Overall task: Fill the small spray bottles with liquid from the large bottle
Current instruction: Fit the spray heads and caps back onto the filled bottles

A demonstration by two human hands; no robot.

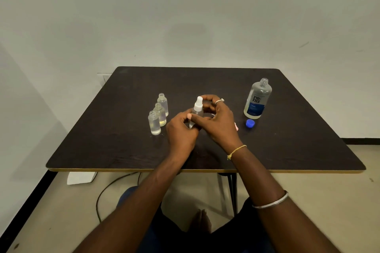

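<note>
Spray bottle [197, 109] gripped in left hand [181, 127] and right hand [216, 121], body mostly hidden; three uncapped small bottles [160, 114] just left.

bare room - dark table [287, 129], blank wall [185, 16]

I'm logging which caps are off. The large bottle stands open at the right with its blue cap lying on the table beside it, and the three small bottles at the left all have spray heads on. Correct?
Not quite. The head view shows the three small clear bottles at the left open-necked, with no spray heads. The only white spray head is on the bottle held in both hands. The large clear bottle does stand open, with its blue cap on the dark table.
</note>
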